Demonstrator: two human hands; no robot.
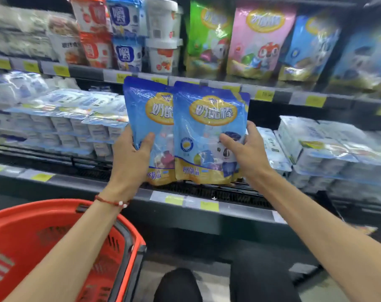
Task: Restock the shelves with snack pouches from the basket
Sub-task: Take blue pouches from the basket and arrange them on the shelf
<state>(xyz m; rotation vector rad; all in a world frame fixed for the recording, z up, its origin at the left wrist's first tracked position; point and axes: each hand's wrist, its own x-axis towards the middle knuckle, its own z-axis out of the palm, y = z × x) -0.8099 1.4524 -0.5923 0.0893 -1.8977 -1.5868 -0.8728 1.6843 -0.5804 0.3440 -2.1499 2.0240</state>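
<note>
Two blue snack pouches with gold bottoms stand upright side by side at the front of the lower shelf (207,209). My left hand (132,153) grips the left pouch (149,114) at its lower left edge, thumb on its front. My right hand (246,149) grips the right pouch (209,136) at its right edge; this pouch overlaps the left one. A further blue pouch edge shows behind the right one. The red basket (43,243) sits at the lower left under my left forearm; its inside looks bare where visible.
Green, pink and blue pouches (259,40) of the same kind stand on the upper shelf at right. Yogurt tubs (128,33) are stacked upper middle. Wrapped multipacks of small cups (60,123) fill the lower shelf at left and right (329,144). Yellow price tags line the shelf edges.
</note>
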